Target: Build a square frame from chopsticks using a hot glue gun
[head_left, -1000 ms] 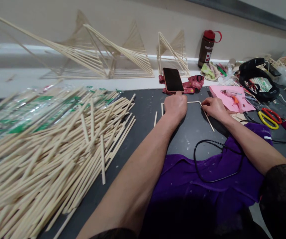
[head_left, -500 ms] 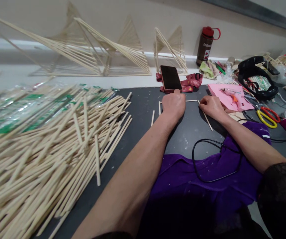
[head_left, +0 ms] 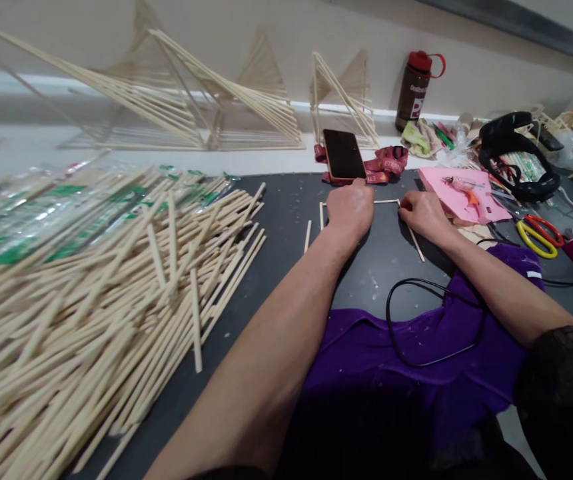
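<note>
Along the far wall (head_left: pixel 406 27) stood stick lattices (head_left: pixel 246 101), and on the dark grey surface (head_left: pixel 286 207) a heap of wooden sticks (head_left: pixel 116 313) covered the left side. Our left hand (head_left: pixel 350 208) was curled over the far stick (head_left: pixel 385 201), its fingertips hidden, so we could not tell whether it gripped or merely pressed. Our right hand (head_left: pixel 424 213) had thumb and fingers pinched on the right stick (head_left: pixel 416 245), at the far stick's right end. That far stick lay crosswise just near of the phone (head_left: pixel 342 157); the left stick (head_left: pixel 322 217) met its other end. We judged that this hold wanted steady downward pressure, a light pinch, ends flush, and no twisting at the corner.
</note>
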A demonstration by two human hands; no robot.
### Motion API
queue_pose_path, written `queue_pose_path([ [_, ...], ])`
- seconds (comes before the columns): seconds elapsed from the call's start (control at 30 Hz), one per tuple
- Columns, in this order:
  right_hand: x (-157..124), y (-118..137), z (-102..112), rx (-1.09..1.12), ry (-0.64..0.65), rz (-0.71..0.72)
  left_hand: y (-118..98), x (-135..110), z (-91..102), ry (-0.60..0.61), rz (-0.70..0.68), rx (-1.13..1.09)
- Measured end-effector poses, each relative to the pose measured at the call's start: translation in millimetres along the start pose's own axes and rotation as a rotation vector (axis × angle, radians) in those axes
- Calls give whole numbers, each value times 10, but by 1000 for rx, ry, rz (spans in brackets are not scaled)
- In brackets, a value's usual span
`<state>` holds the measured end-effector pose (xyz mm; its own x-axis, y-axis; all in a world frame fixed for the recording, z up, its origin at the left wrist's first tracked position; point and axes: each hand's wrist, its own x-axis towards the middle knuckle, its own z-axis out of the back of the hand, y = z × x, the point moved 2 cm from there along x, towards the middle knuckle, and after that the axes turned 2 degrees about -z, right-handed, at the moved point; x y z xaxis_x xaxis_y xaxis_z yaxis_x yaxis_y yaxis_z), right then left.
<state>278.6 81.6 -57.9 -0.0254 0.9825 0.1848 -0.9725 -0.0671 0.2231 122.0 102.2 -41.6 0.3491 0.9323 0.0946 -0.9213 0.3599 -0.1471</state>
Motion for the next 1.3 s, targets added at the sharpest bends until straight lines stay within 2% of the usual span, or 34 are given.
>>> queue_pose_path([
  [0.63,-37,65,57,-127,93,26,5,23,-20,-3,10,-13],
  [0.8,-58,41,62,-74,95,22,1,-7,-8,11,16,-4],
  [0.9,-64,22,54,-29,104,-1,24,-32,76,17,23,-16],
  [1.0,-96,15,85,-24,87,-20,141,-61,242,-28,61,-34],
  [1.13,-167,90,260,-71,26,38,462,-159,443,-113,248,-57],
  [1.2,-178,192,370,-81,30,108,613,-230,465,-107,315,-41],
  [1.3,-131,420,455,-144,108,218,745,-311,403,-62,351,-52],
])
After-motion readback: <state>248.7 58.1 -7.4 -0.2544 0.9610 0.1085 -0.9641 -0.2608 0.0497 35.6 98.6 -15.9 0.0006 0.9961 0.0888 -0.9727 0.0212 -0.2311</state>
